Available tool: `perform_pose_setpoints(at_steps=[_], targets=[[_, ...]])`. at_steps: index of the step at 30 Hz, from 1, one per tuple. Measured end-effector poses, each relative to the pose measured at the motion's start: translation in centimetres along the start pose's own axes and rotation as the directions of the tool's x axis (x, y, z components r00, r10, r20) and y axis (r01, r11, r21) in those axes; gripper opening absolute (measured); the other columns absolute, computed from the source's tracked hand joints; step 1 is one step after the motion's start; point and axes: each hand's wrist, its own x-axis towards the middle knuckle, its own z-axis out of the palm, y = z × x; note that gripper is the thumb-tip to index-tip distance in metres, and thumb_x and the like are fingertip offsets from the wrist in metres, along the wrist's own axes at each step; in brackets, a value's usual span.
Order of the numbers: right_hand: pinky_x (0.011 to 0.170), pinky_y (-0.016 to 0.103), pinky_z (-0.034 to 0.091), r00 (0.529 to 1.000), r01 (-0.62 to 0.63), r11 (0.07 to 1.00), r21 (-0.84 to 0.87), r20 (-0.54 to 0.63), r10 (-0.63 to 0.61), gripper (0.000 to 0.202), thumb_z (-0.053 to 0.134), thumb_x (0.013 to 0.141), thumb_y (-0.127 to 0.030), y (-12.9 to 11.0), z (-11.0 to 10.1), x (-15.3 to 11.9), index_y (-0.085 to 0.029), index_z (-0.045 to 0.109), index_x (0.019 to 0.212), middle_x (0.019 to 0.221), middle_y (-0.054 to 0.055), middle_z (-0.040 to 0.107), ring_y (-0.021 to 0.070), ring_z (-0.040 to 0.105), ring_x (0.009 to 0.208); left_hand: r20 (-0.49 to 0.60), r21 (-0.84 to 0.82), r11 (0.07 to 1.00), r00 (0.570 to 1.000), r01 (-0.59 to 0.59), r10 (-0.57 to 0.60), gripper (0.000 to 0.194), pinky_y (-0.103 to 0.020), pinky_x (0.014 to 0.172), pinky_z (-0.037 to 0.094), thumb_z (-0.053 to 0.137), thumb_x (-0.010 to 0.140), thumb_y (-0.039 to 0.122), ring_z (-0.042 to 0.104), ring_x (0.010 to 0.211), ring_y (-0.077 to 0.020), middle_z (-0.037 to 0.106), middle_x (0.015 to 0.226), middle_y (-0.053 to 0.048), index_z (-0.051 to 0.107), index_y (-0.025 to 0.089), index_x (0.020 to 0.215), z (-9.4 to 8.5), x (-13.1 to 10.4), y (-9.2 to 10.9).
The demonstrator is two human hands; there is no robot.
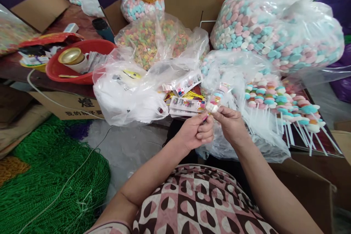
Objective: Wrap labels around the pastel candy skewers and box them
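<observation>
Near the table's front edge, my left hand (199, 130) and my right hand (230, 122) meet with fingers pinched at the lower end of a wrapped candy skewer (217, 98). The skewer is upright, in a clear wrapper with pastel pieces inside. My left hand's fingers are curled around its bottom, where a small dark and pink bit shows. My right thumb and fingers press the wrapper from the right. Just left of the hands lie a stack of printed cards (186, 105) and yellow twist ties (192, 95).
Several candy skewers (282, 98) with white sticks lie at the right. Behind are big bags of marshmallows (274, 29) and gummies (156, 36). A white plastic bag (131, 98) and red basin (82, 76) stand left; green cord (55, 175) is piled below.
</observation>
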Motion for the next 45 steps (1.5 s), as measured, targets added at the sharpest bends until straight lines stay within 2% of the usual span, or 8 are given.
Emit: perform_pose_setpoints(at_steps=[5,13,18,23,30,35,39,45], targets=[[0.081,0.035,0.05,0.987,0.078,0.97,-0.228,-0.118,-0.108,0.019,0.07,0.08,-0.042,0.2,0.0,-0.5,-0.024,0.072,0.079,0.08,0.0,0.069,0.0192,0.063,0.081,-0.147,0.033,0.98,0.969,-0.198,0.201,0.04,-0.015,0.033,0.022,0.049,0.098,0.04,0.018,0.03,-0.003,0.022,0.043,0.011,0.05,0.016,0.066,-0.3,0.9,1.5],[0.085,0.035,0.049,0.984,0.109,0.993,-0.051,-0.133,-0.115,0.011,0.07,0.082,-0.035,-1.0,0.4,-1.3,-0.025,0.072,0.079,0.078,0.0,0.069,0.0186,0.063,0.081,-0.103,0.225,0.937,0.95,-0.266,0.295,0.03,-0.016,0.035,0.025,0.058,0.092,0.044,0.02,0.033,-0.003,0.025,0.047,0.011,0.056,0.017,0.079,-0.6,1.0,0.7],[0.075,0.033,0.051,0.976,0.088,0.957,-0.278,-0.169,-0.139,0.012,0.067,0.081,-0.033,-1.8,1.0,-1.2,-0.022,0.069,0.076,0.075,0.001,0.069,0.0186,0.063,0.075,-0.143,0.431,0.856,0.915,-0.286,0.378,0.028,-0.016,0.038,0.027,0.065,0.085,0.044,0.023,0.037,-0.0029,0.03,0.052,0.011,0.053,0.019,0.082,-0.5,1.2,-0.3],[0.072,0.032,0.05,0.951,0.167,0.817,-0.551,-0.13,-0.282,0.009,0.061,0.079,-0.024,-2.1,1.4,-1.0,-0.021,0.066,0.072,0.072,0.001,0.068,0.0174,0.062,0.07,-0.14,0.578,0.767,0.892,-0.279,0.43,0.025,-0.015,0.038,0.023,0.061,0.087,0.039,0.024,0.042,-0.0042,0.029,0.055,0.01,0.046,0.021,0.08,-0.3,1.2,-1.1],[0.076,0.034,0.05,0.942,0.192,0.793,-0.578,-0.12,-0.315,0.011,0.062,0.081,-0.024,-2.0,1.4,-1.5,-0.022,0.068,0.073,0.073,0.002,0.07,0.0182,0.064,0.072,-0.178,0.554,0.76,0.844,-0.34,0.506,0.04,-0.018,0.038,0.022,0.062,0.084,0.056,0.024,0.041,-0.0038,0.029,0.054,0.009,0.048,0.02,0.074,-0.5,1.7,-1.6],[0.08,0.036,0.052,0.997,0.046,0.993,-0.11,-0.059,-0.053,0.018,0.071,0.081,-0.038,-1.3,0.7,-1.6,-0.022,0.069,0.072,0.075,0.001,0.072,0.0188,0.066,0.076,-0.111,0.397,0.88,0.938,-0.261,0.328,0.036,-0.018,0.037,0.023,0.058,0.086,0.05,0.018,0.034,-0.0039,0.02,0.045,0.012,0.051,0.019,0.069,-0.2,1.0,-1.0],[0.087,0.038,0.052,0.994,-0.073,0.996,0.056,0.082,0.068,0.022,0.08,0.073,-0.042,-1.3,-0.3,-1.3,-0.023,0.07,0.069,0.078,0.0,0.073,0.0202,0.068,0.083,-0.051,0.331,0.94,0.993,-0.086,0.109,0.034,-0.018,0.035,0.025,0.049,0.089,0.04,0.016,0.031,-0.0048,0.017,0.041,0.011,0.053,0.017,0.064,-0.1,0.3,-0.2],[0.095,0.044,0.052,0.945,-0.159,0.969,0.192,0.315,0.092,0.031,0.087,0.062,-0.046,-1.4,-1.4,-0.9,-0.028,0.076,0.085,0.104,0.004,0.075,0.0274,0.066,0.107,0.028,0.306,0.944,0.99,0.125,-0.14,0.036,-0.019,0.035,0.029,0.043,0.091,0.032,0.015,0.03,-0.0059,0.016,0.038,0.011,0.052,0.017,0.06,-0.1,0.3,-0.4]])
